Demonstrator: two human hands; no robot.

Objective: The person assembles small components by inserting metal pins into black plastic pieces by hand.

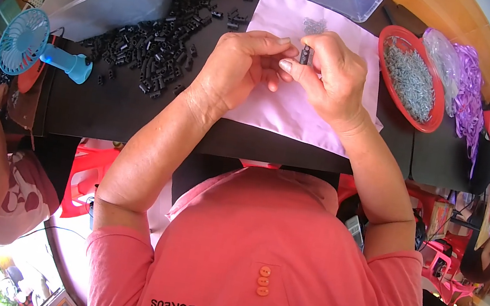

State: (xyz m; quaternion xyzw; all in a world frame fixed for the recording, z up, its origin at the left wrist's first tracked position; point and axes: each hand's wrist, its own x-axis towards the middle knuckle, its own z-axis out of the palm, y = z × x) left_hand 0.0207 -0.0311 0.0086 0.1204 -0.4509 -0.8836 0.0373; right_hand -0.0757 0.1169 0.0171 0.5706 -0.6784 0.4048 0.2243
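Note:
My right hand (332, 77) pinches a small black plastic part (305, 55) upright between thumb and fingers, over the pink cloth (288, 118). Close by on its left, my left hand (242, 64) has its thumb and forefinger drawn together, the other fingers curled. Whether something tiny sits in that pinch is too small to make out. Just beyond both hands, a little heap of silvery screw-like pieces (314, 26) lies on the cloth. Many more black parts (155, 54) are heaped loose on the dark table to the left.
A red basin (435, 108) of silvery metal pieces stands right of the cloth, beside purple strips (468, 91) and a clear bag (441, 59). Translucent bins (112, 3) stand at the far left and back (359, 5). A blue fan (24, 41) is at left; other people sit on both sides.

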